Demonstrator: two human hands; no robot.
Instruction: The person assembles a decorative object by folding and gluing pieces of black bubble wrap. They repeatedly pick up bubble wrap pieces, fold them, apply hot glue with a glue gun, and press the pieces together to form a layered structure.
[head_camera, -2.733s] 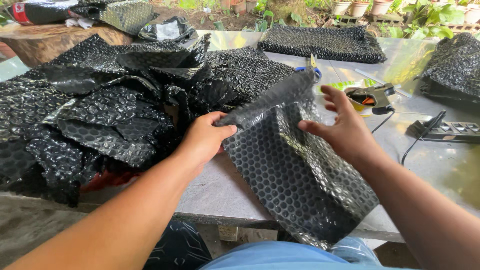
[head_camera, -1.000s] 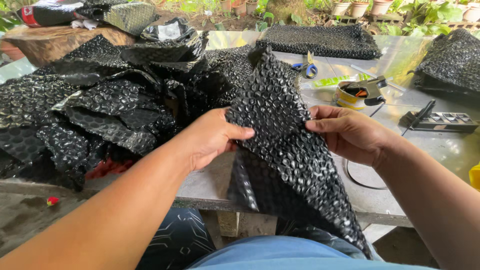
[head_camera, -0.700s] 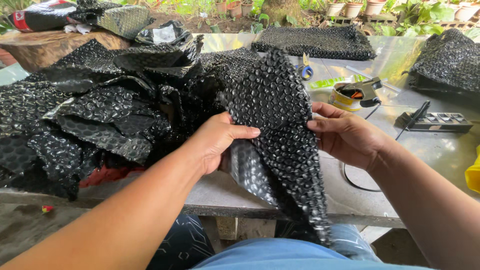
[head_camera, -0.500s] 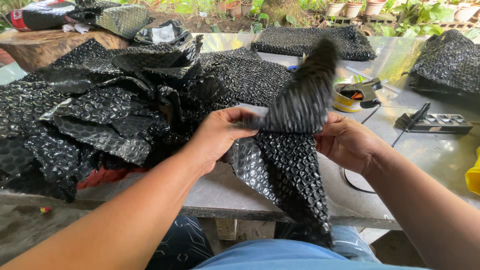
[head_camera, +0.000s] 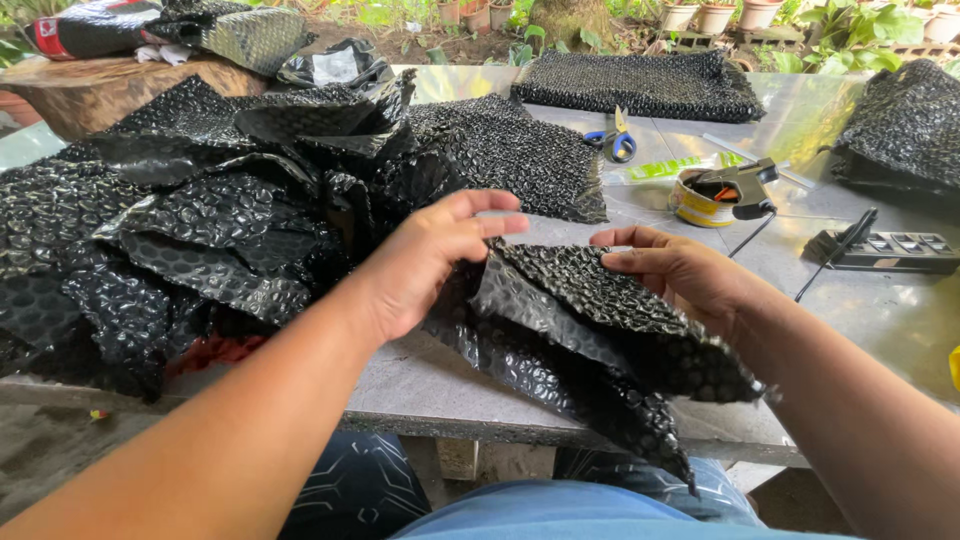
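The black bubble-wrap sheet (head_camera: 600, 330), raised moments ago, now lies folded on the worktop (head_camera: 860, 320) — right hand (head_camera: 680, 275) pressing it, fingers flat, left hand (head_camera: 430, 260) released, open.

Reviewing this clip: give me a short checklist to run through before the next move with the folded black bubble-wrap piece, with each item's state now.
1. Right hand on the folded black bubble-wrap piece: ok, fingers rest on its top layer.
2. Left hand gripping it: not ok, fingers spread open above its left edge.
3. Piece fully on the grey table: not ok, its lower corner hangs over the near edge.
4. Blue-handled scissors away from both hands: ok.
5. Heap of loose black bubble-wrap pieces apart from the piece: cannot tell.
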